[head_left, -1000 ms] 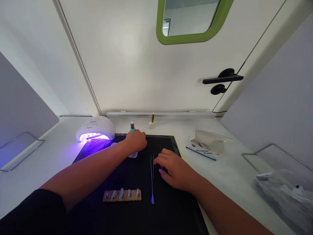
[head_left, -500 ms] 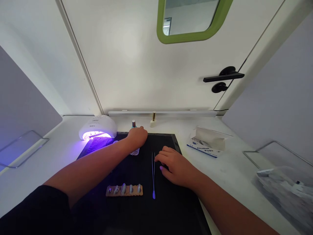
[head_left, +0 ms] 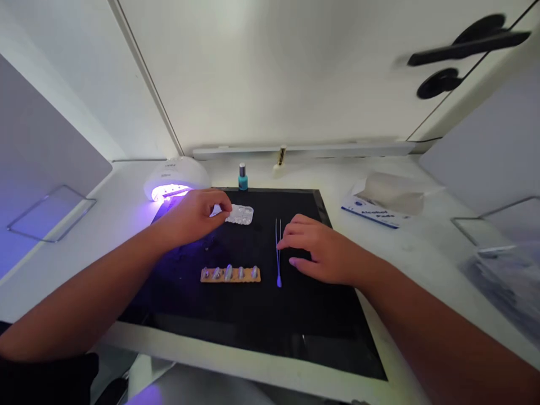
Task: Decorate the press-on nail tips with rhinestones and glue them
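My left hand is over the back left of the black mat. Its thumb and index fingertip come together at the left part of a clear plastic sheet of small moulds; I cannot make out what is between them. My right hand rests on the mat with fingers apart and a little bent, a fingertip right at the tweezers, not gripping them. A tan strip bearing several glossy false nail tips lies in front of both hands.
A white nail lamp glows purple at the back left. Behind the mat stand a teal bottle and a pale bottle with a gold cap. An opened alcohol pads box and a clear plastic bag are on the right.
The view has tipped downward. My left hand has moved left from beside the teal bottle, uncovering the bottle and much of the clear sheet. My right hand stays by the tweezers.
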Available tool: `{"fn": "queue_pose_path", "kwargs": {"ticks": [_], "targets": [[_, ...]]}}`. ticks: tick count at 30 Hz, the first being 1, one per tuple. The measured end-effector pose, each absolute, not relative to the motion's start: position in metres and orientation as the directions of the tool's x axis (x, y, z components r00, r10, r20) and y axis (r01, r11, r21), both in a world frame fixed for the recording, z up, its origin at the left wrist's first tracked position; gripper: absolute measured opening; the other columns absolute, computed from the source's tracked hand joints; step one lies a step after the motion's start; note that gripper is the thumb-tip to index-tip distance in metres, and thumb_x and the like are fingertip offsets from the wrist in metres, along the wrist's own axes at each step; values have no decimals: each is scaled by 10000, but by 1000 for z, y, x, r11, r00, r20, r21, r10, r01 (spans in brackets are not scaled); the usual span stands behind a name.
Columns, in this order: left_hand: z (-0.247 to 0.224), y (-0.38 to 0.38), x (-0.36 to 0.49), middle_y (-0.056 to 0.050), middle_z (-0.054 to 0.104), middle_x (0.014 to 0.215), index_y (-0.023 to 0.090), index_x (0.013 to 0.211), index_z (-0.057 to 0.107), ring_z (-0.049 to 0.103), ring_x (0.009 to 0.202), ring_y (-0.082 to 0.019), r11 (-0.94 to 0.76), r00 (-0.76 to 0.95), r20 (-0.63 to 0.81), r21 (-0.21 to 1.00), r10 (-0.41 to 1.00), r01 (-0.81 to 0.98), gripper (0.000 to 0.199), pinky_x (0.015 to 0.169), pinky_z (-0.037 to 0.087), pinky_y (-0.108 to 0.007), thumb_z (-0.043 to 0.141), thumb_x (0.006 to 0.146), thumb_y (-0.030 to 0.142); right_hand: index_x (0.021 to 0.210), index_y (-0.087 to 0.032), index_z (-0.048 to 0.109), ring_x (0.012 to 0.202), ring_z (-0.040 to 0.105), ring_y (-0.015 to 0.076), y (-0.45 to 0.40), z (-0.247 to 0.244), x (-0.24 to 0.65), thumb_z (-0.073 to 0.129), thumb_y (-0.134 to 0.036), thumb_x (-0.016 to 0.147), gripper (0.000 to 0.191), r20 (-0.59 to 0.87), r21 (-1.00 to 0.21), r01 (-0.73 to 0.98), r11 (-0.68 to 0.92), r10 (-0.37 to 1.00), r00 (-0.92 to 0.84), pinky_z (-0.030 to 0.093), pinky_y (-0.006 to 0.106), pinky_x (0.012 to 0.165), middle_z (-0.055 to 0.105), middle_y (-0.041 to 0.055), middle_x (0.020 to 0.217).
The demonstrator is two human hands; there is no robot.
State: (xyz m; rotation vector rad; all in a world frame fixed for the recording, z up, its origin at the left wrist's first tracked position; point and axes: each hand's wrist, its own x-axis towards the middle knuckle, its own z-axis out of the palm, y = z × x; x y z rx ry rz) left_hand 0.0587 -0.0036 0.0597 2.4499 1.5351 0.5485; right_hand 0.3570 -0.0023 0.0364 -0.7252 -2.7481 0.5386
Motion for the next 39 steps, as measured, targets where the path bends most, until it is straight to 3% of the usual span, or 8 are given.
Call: {"fn": "queue_pose_path", "kwargs": {"ticks": [5,10,13,20,28,33,39], "targets": [[53,-26,37,16,620,759,183,1008,679,468,574,-85,-473,407,240,472,881,745,172,526,356,-214,554,905,240,1139,-208,764,1098,570,309,-26,58,353,643,-260,834,332,41,-424,458,781,522,-852,468,518,961,705,123,1138],[42,-31,15,1,652,821,178,997,682,490,601,-81,-527,477,243,530,845,664,179,540,373,-208,535,918,242,1258,-283,712,1299,502,372,-72,58,348,708,-303,813,445,-50,-258,549,795,556,-829,382,593,1083,630,101,1392],[36,-28,-1,-16,667,847,161,990,669,513,625,-88,-514,448,265,558,854,652,179,558,394,-213,535,923,259,1402,-311,592,1391,442,411,-92,38,346,683,-370,863,550,-87,-205,574,792,570,-817,327,674,1112,510,105,1528],[34,-22,-28,3,632,778,163,1007,668,478,607,-90,-488,359,330,595,873,639,176,559,380,-219,555,931,273,1500,-176,459,1430,386,467,-95,19,327,648,-345,886,664,-134,-96,599,795,586,-799,293,787,1097,411,120,1586],[42,-24,-41,-22,676,842,162,961,699,530,645,-103,-518,368,364,602,855,607,160,570,401,-229,574,898,240,1517,-171,432,1448,357,461,-67,16,298,652,-363,887,694,-155,-83,602,794,586,-795,274,755,1139,374,109,1607],[46,-21,-22,-34,697,837,166,899,712,613,740,-133,-607,472,393,614,789,504,191,652,473,-252,524,911,200,1493,-164,471,1430,388,451,-47,26,280,685,-355,867,688,-162,-123,586,801,567,-808,279,728,1154,398,105,1596],[44,-13,19,-25,702,828,169,921,717,635,715,-117,-659,635,317,625,704,419,180,646,491,-227,545,894,124,1442,-176,542,1417,408,413,-35,29,281,707,-329,846,637,-117,-180,568,803,556,-823,304,664,1162,420,115,1589]]}}
